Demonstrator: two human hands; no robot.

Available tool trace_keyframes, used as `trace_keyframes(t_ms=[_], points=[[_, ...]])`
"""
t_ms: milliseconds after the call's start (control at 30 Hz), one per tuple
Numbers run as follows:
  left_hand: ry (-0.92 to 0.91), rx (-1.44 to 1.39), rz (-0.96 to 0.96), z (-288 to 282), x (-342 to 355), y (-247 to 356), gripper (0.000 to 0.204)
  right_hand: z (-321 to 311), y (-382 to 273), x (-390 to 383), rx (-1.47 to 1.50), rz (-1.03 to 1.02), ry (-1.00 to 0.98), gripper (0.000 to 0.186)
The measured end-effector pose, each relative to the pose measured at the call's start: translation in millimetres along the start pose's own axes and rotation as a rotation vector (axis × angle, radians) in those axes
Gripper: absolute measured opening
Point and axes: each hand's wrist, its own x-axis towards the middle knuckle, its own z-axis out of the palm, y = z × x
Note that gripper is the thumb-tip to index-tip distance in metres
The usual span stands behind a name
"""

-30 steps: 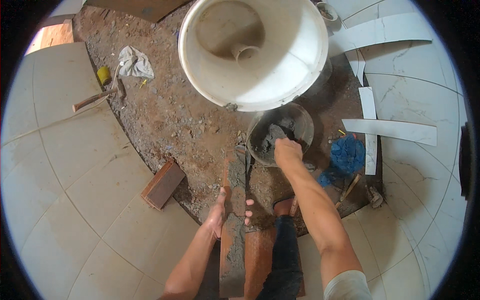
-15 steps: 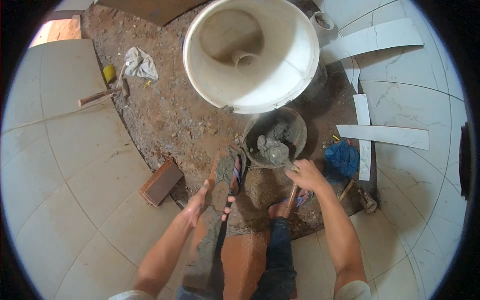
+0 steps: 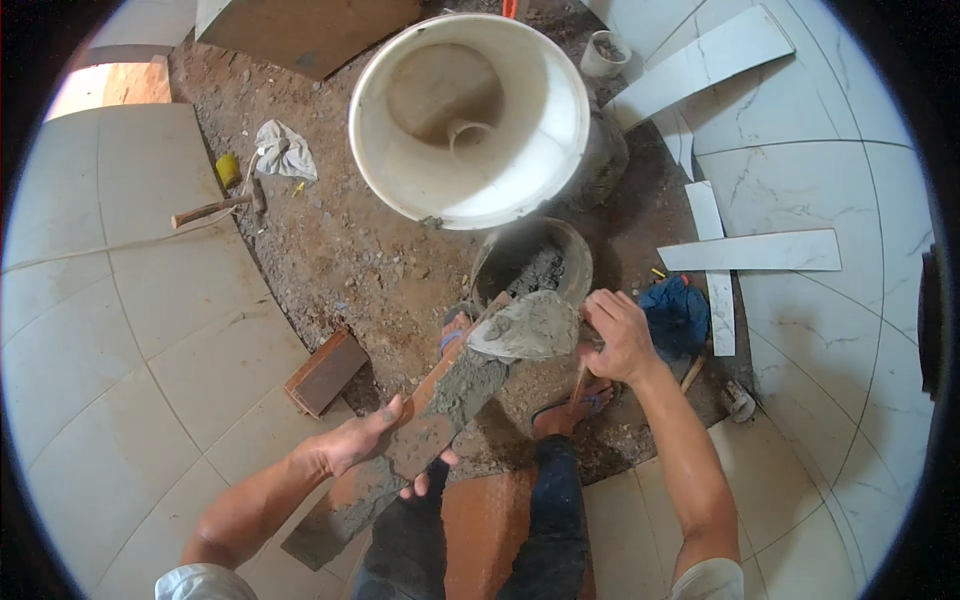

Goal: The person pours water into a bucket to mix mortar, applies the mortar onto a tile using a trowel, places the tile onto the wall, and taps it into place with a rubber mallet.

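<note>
My left hand (image 3: 360, 440) grips a long reddish strip of tile (image 3: 420, 448) by its edges, thumb on one side and fingertips on the other. The strip slants across above my left leg, with grey mortar (image 3: 466, 386) on its upper face. My right hand (image 3: 620, 338) is closed round the handle of a trowel, mostly hidden by the fingers. The mortar-coated trowel blade (image 3: 528, 326) is over the far end of the strip; I cannot tell whether they touch. Just beyond, a mortar bucket (image 3: 582, 262) holds wet grey mortar, partly hidden by the blade.
A large white tub (image 3: 572, 150) stands beyond the mortar bucket. White tile offcuts (image 3: 750, 250) and a blue plastic bag (image 3: 674, 312) lie right. A brick (image 3: 326, 373), a hammer (image 3: 215, 209) and a white cloth (image 3: 286, 150) lie left. My sandalled feet are on bare dirt.
The trowel has risen out of the mortar bucket and come over the strip's far end. My left hand has shifted left and nearer, tilting the strip into a stronger diagonal.
</note>
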Motion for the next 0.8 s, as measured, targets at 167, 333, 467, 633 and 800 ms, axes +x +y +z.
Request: trace_keyframes(t_ms=[167,333,467,633,800], points=[[-0.160,0.029,-0.051,5.2,-9.8,-17.4,0.108,-5.7,14.1,9.7,-0.066,-0.180,-0.056,0.047],[-0.280,-0.038,-0.036,2.5,-12.3,-28.4,0.109,0.3,15.6,13.9,-0.038,-0.177,-0.012,0.050],[-0.175,-0.051,-0.061,4.8,-16.2,-26.5,0.109,6.0,30.7,13.0,-0.061,-0.090,-0.057,0.051],[-0.311,-0.086,-0.155,1.0,-23.5,-31.9,0.106,11.0,57.3,-15.8,-0.250,0.099,-0.062,0.051],[-0.165,-0.180,-0.035,0.7,-24.2,-26.3,0.099,80.5,30.3,-53.0,-0.069,0.506,-0.143,0.043]])
